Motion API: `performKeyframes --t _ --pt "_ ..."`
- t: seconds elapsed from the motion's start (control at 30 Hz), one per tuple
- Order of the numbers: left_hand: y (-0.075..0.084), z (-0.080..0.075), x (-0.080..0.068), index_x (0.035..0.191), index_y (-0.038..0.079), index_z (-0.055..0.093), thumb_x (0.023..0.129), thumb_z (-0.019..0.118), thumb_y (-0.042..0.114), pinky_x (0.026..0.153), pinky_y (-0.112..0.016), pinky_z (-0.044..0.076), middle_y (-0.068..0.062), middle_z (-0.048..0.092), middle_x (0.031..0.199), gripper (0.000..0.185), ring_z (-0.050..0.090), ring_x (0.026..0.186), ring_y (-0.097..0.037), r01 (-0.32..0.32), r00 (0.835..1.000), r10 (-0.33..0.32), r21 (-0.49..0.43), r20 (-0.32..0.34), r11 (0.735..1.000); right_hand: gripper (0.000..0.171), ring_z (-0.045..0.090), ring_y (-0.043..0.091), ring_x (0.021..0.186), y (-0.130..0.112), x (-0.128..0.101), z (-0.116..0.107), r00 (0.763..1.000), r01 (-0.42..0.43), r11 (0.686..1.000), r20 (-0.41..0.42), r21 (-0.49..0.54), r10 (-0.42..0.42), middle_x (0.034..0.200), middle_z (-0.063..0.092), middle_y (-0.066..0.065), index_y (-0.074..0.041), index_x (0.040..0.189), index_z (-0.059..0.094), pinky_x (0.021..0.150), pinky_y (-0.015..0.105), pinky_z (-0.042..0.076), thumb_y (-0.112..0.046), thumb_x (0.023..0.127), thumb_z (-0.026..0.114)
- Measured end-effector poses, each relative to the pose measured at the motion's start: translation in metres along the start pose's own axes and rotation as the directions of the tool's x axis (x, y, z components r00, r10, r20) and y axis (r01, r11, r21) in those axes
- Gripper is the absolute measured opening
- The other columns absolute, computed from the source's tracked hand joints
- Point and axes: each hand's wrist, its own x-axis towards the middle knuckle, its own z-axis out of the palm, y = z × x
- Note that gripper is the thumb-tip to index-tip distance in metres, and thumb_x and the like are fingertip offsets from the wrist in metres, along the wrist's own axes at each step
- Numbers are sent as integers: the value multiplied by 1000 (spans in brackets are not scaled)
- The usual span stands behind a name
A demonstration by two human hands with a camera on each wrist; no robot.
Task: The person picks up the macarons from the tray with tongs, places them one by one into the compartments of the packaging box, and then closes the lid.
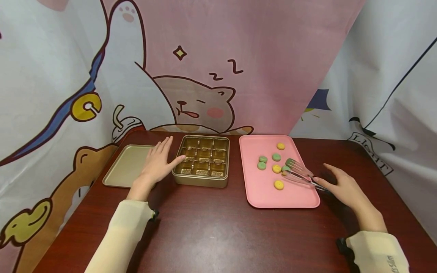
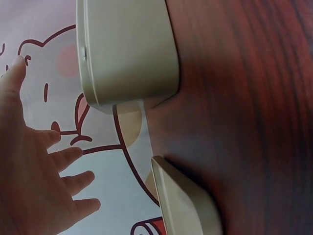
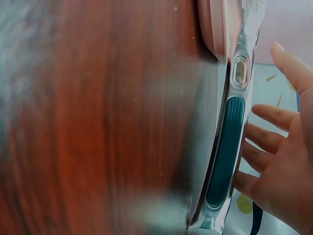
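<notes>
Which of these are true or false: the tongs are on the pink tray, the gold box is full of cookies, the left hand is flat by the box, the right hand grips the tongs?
1. The tongs lie on the pink tray. True.
2. The gold box is full of cookies. False: its compartments are empty; the cookies are on the pink tray.
3. The left hand lies open beside the box. True.
4. The right hand grips the tongs. False: its fingers are spread by the handle, not closed round it.
</notes>
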Motion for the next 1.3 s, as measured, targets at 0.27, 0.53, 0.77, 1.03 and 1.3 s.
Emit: performKeyframes --t 0.27,0.53,0.77,1.03,1.3 --pt "-5 3 -3 162 17 2 94 44 71 121 -62 19 -12 11 169 96 17 153 -41 10 999 -7 -76 39 997 84 31 60 135 0 -2 0 1000 -1 1000 20 15 0 150 33 40 4 153 31 102 76 28 -54 96 56" --pt "-7 1 -5 163 20 7 95 46 68 120 -62 21 -16 17 167 91 20 152 -41 39 995 -25 -162 92 986 83 34 59 133 2 -4 -2 999 3 1000 50 25 -5 149 35 40 3 152 33 100 76 31 -53 95 57" --pt "-9 1 -6 162 18 14 98 50 60 119 -62 23 -19 22 165 85 26 150 -41 17 990 29 -324 138 946 86 35 58 133 2 -6 -1 997 13 999 70 33 -15 149 35 39 0 153 33 99 77 31 -52 92 63" --pt "-11 1 -5 160 10 20 97 61 44 116 -58 33 -23 33 160 83 36 146 -39 -37 978 120 -422 173 906 83 44 53 127 4 -6 1 995 55 997 77 51 -59 144 44 36 0 149 41 96 73 37 -46 88 72" --pt "-15 4 -6 158 3 22 92 72 29 116 -59 33 -25 31 160 87 34 147 -41 -65 971 162 -462 173 884 77 52 50 119 7 -6 2 994 72 997 78 32 -75 137 52 35 -1 144 48 93 71 42 -44 86 74"
